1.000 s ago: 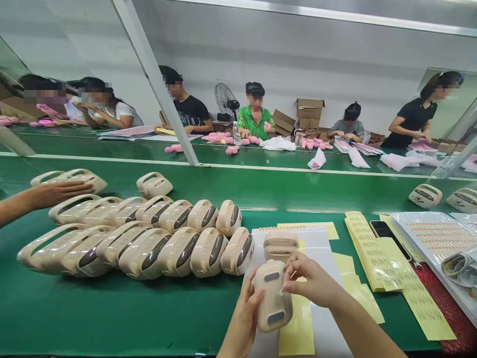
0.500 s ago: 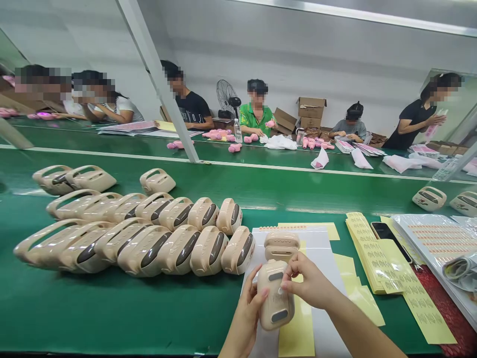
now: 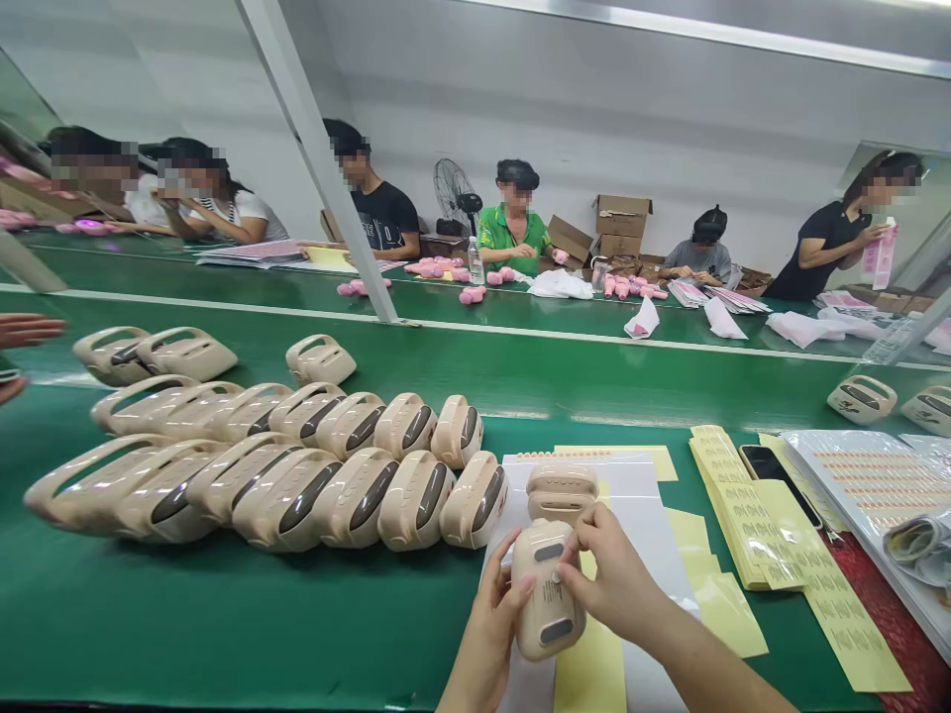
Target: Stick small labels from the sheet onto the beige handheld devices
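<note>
My left hand [image 3: 496,609] is closed round the side of a beige plastic speaker-like case [image 3: 536,634], its underside turned up. Two grey pads and small dark print show on that underside. At its right side my right hand [image 3: 605,574] has thumb and forefinger drawn together over the print. Something small and whitish shows at the fingertips, too small to name. Just behind the held case stands another beige case [image 3: 563,485] with a handle. White sheets [image 3: 654,654] and a yellow label sheet [image 3: 590,683] lie underneath.
Rows of beige cases [image 3: 357,505] stand to the left. Yellow label sheets [image 3: 765,525], a phone [image 3: 780,480] and a plastic-wrapped stack [image 3: 869,485] lie right. A co-worker's hand [image 3: 26,332] reaches in at far left. Several people sit beyond the green conveyor [image 3: 475,366].
Print under my right fingertips looks darker; both hands keep nearly the same place on the case. A co-worker's hand has come in at the left edge.
</note>
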Available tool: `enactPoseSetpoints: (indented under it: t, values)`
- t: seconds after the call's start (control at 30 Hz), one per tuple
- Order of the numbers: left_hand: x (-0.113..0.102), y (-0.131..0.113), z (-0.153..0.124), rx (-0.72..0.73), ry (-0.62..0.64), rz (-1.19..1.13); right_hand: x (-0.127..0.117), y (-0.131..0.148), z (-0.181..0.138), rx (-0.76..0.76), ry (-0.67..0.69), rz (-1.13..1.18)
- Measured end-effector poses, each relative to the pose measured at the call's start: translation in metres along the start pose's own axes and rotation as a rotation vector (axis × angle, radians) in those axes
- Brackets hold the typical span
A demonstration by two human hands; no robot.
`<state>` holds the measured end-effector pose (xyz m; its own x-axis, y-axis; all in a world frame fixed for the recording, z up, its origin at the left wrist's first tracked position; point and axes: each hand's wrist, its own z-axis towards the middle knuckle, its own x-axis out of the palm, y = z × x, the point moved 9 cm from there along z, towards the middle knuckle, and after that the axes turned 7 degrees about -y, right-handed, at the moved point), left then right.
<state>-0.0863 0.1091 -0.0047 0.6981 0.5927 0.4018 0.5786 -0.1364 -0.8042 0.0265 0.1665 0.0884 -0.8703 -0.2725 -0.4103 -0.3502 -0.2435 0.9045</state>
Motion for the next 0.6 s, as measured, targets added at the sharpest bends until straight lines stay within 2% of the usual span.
enactPoseSetpoints:
  t: [0.1, 0.2, 0.27, 0.33, 0.43, 0.53, 0.6]
  values:
    - [-0.005, -0.001, 0.002, 0.006, -0.024, -0.047, 0.0, -0.01, -0.004, -0.009, -0.037, 0.161]
    - [-0.004, 0.008, 0.0, -0.11, 0.015, -0.139, 0.006, -0.036, -0.011, 0.109, -0.075, 0.295]
    - [0.001, 0.017, -0.005, -0.217, 0.079, -0.189, 0.021, -0.049, -0.017, 0.173, 0.002, 0.368]
    - [0.004, 0.02, -0.011, -0.253, 0.136, -0.186, 0.034, -0.053, -0.024, 0.205, 0.111, 0.443]
    - [0.008, 0.01, -0.016, -0.143, 0.226, -0.11, 0.035, -0.051, -0.03, 0.168, 0.164, 0.429]
    - [0.012, -0.007, -0.021, -0.003, 0.324, -0.061, 0.027, -0.038, -0.032, 0.024, 0.186, 0.304]
    - [0.011, -0.015, -0.022, 0.039, 0.347, -0.092, 0.026, -0.028, -0.033, -0.045, 0.214, 0.264]
